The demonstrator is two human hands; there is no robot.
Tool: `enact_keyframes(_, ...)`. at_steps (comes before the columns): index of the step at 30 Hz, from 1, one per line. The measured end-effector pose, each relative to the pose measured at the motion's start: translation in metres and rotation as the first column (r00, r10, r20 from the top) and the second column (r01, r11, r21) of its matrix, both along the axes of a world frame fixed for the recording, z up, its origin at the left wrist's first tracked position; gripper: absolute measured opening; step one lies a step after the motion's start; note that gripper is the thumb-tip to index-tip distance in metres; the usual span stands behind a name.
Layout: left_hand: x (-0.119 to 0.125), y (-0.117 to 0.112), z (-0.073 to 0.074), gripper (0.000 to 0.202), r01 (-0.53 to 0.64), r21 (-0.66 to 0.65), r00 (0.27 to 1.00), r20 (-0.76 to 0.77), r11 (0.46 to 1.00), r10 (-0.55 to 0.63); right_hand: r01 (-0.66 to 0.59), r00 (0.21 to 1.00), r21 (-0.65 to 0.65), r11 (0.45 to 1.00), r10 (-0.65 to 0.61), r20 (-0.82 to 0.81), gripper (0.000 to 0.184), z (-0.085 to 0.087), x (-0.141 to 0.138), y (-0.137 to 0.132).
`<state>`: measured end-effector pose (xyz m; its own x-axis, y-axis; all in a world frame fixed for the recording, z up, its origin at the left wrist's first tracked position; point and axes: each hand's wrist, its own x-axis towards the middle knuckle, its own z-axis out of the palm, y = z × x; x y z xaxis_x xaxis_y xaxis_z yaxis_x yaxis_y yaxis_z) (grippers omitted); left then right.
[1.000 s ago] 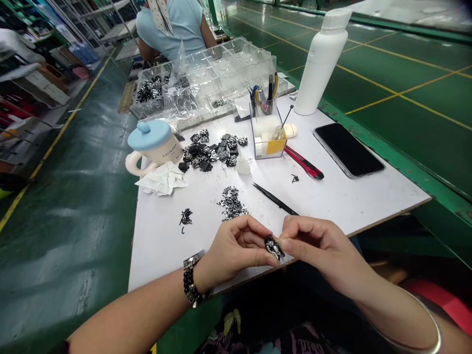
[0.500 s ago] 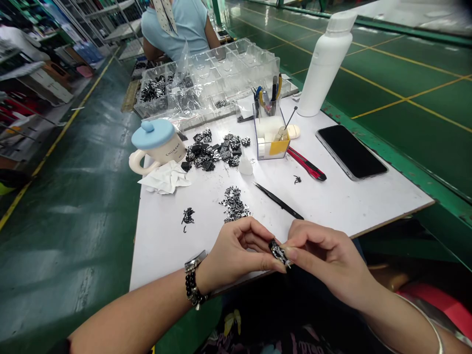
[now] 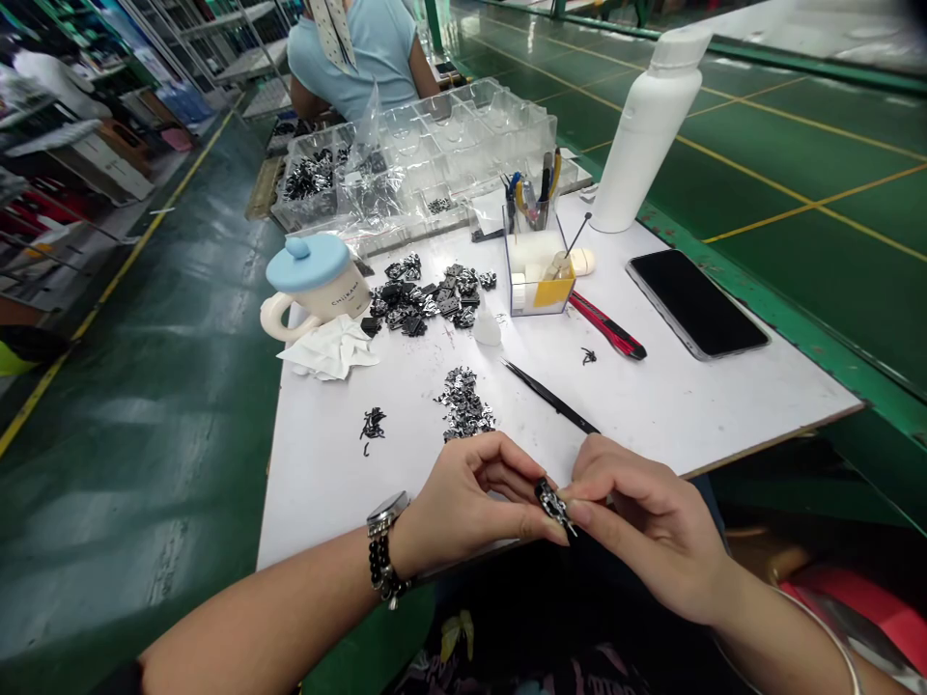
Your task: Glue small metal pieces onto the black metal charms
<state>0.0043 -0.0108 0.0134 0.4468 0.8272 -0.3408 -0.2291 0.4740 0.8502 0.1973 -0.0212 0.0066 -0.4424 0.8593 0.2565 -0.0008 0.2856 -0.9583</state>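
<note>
A small black part with silvery metal pieces [image 3: 551,504] is held at the front edge of the white table. My left hand [image 3: 478,497] grips it from the left between thumb and fingers. From the right, my right hand [image 3: 637,512] pinches its edge with thumb and forefinger; whether a smaller piece sits in that pinch is hidden. Beyond the hands lie black tweezers [image 3: 551,398] and a heap of tiny silver and black pieces [image 3: 465,403]. Farther back is a pile of similar black parts [image 3: 424,297]. A few thin black bits [image 3: 373,425] lie to the left.
On the table [image 3: 319,492] stand a lidded mug [image 3: 337,294], crumpled tissue [image 3: 329,349], a small white nozzle-like piece [image 3: 487,328], a clear tool holder [image 3: 540,280], a red cutter [image 3: 608,326], a phone [image 3: 695,301] and a white bottle [image 3: 644,145]. Behind are clear compartment trays [image 3: 435,145] and a seated person [image 3: 369,58].
The whole view has shifted slightly, so things appear a little farther right. Both hands keep hold of the black part, which looks slightly turned.
</note>
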Motion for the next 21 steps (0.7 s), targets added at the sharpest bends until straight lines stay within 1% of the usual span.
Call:
enact_keyframes(3, 0.001, 0.002, 0.002, 0.041, 0.002, -0.018, 1.000, 0.009, 1.000, -0.002, 0.008, 1.000, 0.040, 0.999, -0.009, 0.010, 0.013, 0.000, 0.000, 0.000)
enact_keyframes(8, 0.000, 0.004, 0.003, 0.040, 0.036, -0.007, 0.999, 0.039, 0.999, -0.036, 0.010, 1.000, 0.051, 0.999, -0.010, 0.015, 0.015, 0.000, 0.001, 0.001)
enact_keyframes(14, -0.002, 0.005, 0.002, 0.040, 0.054, 0.014, 0.996, 0.071, 0.998, -0.055, 0.027, 0.999, 0.035, 0.999, -0.028, 0.042, 0.013, 0.001, 0.001, 0.001)
enact_keyframes(17, -0.004, 0.005, 0.000, 0.039, 0.067, 0.021, 0.994, 0.087, 0.998, -0.069, 0.058, 0.996, 0.103, 0.993, -0.065, 0.067, 0.014, 0.003, 0.001, -0.001)
enact_keyframes(21, -0.003, 0.005, -0.001, 0.040, 0.086, 0.012, 0.991, 0.103, 0.996, -0.086, 0.074, 0.982, 0.207, 0.975, -0.108, 0.157, 0.013, 0.011, 0.001, -0.002)
